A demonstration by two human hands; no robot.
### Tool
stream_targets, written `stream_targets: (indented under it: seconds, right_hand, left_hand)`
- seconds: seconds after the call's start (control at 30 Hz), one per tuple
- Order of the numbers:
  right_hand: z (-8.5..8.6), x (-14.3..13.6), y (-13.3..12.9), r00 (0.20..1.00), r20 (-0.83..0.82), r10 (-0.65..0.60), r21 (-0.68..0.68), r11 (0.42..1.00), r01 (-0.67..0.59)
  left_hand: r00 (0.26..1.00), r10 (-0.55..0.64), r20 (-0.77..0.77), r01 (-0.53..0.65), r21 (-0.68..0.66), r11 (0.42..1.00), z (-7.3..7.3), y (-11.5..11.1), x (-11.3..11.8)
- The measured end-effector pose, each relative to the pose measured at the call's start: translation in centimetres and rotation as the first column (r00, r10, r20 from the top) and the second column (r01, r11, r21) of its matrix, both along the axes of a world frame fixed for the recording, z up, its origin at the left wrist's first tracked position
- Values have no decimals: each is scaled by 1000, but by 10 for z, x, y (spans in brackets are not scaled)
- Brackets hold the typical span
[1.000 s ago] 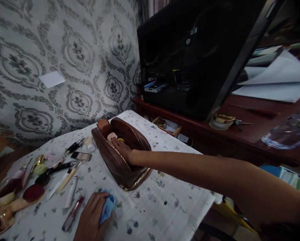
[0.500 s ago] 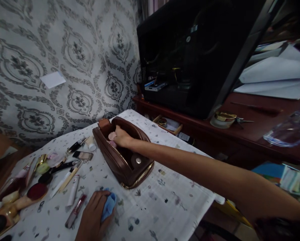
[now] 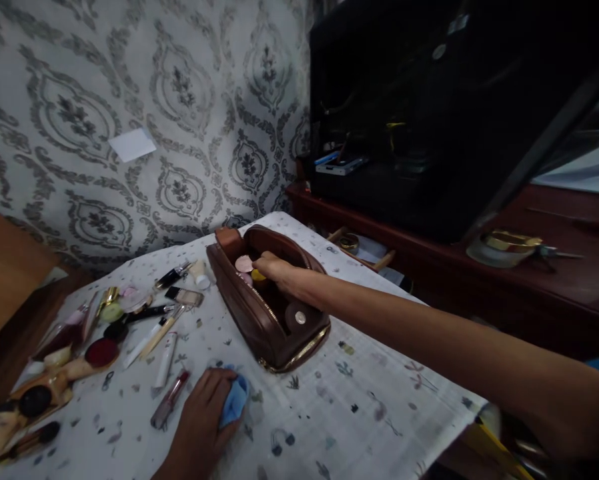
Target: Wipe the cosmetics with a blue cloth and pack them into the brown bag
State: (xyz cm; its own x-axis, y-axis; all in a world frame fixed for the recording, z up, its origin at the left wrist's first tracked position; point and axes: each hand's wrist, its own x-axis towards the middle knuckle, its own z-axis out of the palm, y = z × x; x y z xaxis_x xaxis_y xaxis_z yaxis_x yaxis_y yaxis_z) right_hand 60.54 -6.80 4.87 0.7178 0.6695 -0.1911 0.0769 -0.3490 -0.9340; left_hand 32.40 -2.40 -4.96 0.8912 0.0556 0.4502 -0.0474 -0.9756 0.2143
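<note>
A brown leather bag (image 3: 249, 320) lies unzipped on the patterned white cloth (image 3: 319, 413). My right hand (image 3: 279, 275) reaches into its opening, fingers closed at a round pink item (image 3: 244, 265). A yellow item (image 3: 257, 275) shows just under those fingers. Near the front of the table my left hand (image 3: 207, 407) is wrapped round a crumpled blue cloth (image 3: 235, 401). Beside it lies a lip gloss tube (image 3: 169, 402), and a white tube (image 3: 166, 360) is a little further back.
Makeup items cover the left of the table, among them brushes (image 3: 162, 331), a dark red compact (image 3: 101, 352) and a foundation bottle (image 3: 184, 297). Behind at the right are a large black screen (image 3: 404, 133), an open drawer (image 3: 372, 250) and a gold-rimmed jar (image 3: 504, 248).
The view has shifted, so the table items appear further right. My right hand has drawn back slightly within the bag, and the yellow item now shows. My left hand still holds the blue cloth.
</note>
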Motion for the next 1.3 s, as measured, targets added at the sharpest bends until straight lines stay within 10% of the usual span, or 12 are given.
stream_targets:
  seconds: [0.23,0.43,0.63,0.9,1.03,1.3]
  right_hand:
    - [26,-3,10,976,201,78,167,979,-112]
    - [56,-52,-15,783,619,55,456,787,-416]
    - [20,-132,-17,521,819,240,302,591,-748]
    - [-70,-165,42,736,447,509,208,741,-639]
    - [-86,-164,67,866,60,496,339,806,-485]
    - [-102,-173,69,894,76,441,388,813,-434]
  left_hand:
    - [989,58,-137,-68,-73,995,14,-8,-1]
    - [978,53,-200,-69,-76,995,17,-6,-5]
    - [974,79,-214,-90,-43,995,5,-3,-5]
    - [993,75,-91,-82,-79,993,-8,0,-9]
    - [992,103,-69,-107,-52,993,-3,5,-13]
    - [980,194,-52,-197,-67,978,1,2,-22]
